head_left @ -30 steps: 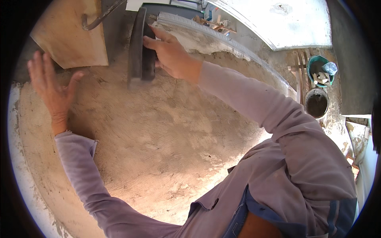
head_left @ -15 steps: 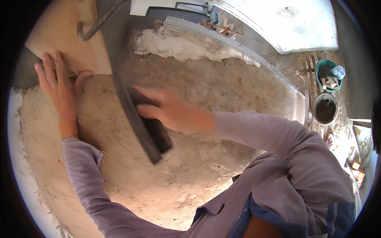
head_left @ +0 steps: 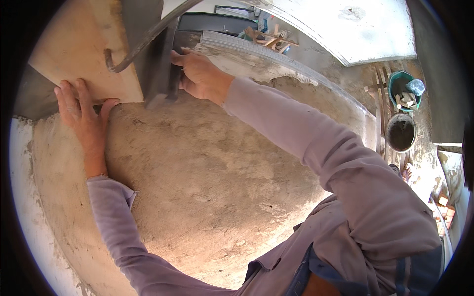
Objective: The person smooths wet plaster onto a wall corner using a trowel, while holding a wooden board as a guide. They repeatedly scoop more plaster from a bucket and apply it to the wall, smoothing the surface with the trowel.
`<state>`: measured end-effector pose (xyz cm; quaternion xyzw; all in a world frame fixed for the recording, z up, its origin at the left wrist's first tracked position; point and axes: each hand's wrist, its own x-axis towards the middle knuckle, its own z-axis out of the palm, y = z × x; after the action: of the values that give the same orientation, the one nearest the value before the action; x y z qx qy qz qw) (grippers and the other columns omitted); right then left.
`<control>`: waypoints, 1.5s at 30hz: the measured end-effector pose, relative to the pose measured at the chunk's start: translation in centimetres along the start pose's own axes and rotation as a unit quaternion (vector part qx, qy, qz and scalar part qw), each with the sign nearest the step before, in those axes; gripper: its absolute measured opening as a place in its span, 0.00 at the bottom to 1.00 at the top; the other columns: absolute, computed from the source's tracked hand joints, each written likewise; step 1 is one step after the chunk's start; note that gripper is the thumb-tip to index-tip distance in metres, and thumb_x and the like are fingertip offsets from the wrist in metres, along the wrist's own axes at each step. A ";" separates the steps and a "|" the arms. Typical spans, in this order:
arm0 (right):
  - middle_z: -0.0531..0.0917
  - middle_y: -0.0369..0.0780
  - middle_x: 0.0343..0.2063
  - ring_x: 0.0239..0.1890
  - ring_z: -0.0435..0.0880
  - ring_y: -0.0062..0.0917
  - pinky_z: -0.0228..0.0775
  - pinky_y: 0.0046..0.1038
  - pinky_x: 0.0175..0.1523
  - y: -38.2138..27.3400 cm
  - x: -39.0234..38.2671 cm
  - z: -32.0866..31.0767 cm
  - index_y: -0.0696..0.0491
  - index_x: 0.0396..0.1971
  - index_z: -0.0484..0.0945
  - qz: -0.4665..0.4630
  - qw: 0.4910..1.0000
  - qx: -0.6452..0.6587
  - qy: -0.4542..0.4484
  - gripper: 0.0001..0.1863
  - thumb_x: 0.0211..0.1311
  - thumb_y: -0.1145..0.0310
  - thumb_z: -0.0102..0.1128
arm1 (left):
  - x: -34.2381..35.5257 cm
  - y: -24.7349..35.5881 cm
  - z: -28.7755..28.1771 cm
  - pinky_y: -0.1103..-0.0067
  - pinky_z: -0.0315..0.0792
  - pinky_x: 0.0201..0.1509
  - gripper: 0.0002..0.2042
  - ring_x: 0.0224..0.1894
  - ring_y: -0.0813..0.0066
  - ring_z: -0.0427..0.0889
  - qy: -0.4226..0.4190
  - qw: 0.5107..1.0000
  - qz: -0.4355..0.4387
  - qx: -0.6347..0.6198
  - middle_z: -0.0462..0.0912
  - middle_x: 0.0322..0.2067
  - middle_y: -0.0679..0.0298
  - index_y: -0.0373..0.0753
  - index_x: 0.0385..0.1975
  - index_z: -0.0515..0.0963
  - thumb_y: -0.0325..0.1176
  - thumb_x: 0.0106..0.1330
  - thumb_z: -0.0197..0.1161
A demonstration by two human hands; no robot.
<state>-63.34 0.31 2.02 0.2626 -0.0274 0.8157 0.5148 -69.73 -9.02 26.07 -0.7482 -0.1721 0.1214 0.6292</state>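
A: Start with your left hand [head_left: 88, 116].

B: It lies open along the lower edge of a tan board [head_left: 86, 54], its fingers fairly close together on the face and the thumb out to the side near the bottom edge. Your palm and wrist are below the board, over the rough brown plaster wall [head_left: 212, 163].

A: And your right hand [head_left: 201, 75]?

B: That one is closed around the back of a long dark float [head_left: 173, 71], thumb and fingers wrapped on its right side. The float stands almost upright, just right of the board, at the top of the plastered patch. It is blurred — you cannot tell whether its face touches the surface.

A: What else is around you?

B: A bent metal rod [head_left: 148, 40] slants down across the board, its hooked end above your left hand. A pale perforated strip [head_left: 276, 55] runs along the upper border of the wall, curving down to the right.

A: Anything off to your right?

B: A teal bucket [head_left: 393, 91] with a clear plastic bag [head_left: 415, 87] in it, and just below it a round dark bucket [head_left: 401, 132].
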 end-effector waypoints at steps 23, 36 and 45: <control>0.75 0.41 0.55 0.53 0.77 0.29 0.74 0.36 0.59 -3.2 -0.7 -4.1 0.53 0.58 0.67 -0.038 0.995 0.093 0.010 0.17 0.73 0.65 0.46 | -0.4 -0.5 0.0 0.55 0.54 0.68 0.46 0.71 0.41 0.52 -0.014 1.000 0.000 0.012 0.53 0.70 0.48 0.39 0.66 0.64 0.52 0.46 0.74; 0.74 0.41 0.55 0.57 0.75 0.32 0.72 0.41 0.58 -3.7 -1.4 1.3 0.55 0.56 0.67 -0.011 0.996 0.075 -0.047 0.17 0.72 0.67 0.49 | -0.2 -0.2 -0.5 0.51 0.51 0.69 0.46 0.72 0.40 0.49 -0.041 0.998 0.011 0.045 0.49 0.71 0.45 0.35 0.67 0.59 0.54 0.52 0.70; 0.79 0.39 0.48 0.45 0.82 0.25 0.77 0.30 0.52 -8.5 -5.4 1.6 0.55 0.52 0.71 -0.102 0.971 0.127 -0.176 0.13 0.70 0.71 0.49 | -0.6 -0.3 0.0 0.50 0.52 0.68 0.43 0.72 0.42 0.49 -0.021 1.000 0.001 0.021 0.50 0.72 0.51 0.43 0.68 0.59 0.54 0.53 0.68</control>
<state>-53.68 -0.70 -0.98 0.4671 0.0134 0.6963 0.5448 -70.28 -9.18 26.35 -0.7321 -0.1820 0.1413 0.6410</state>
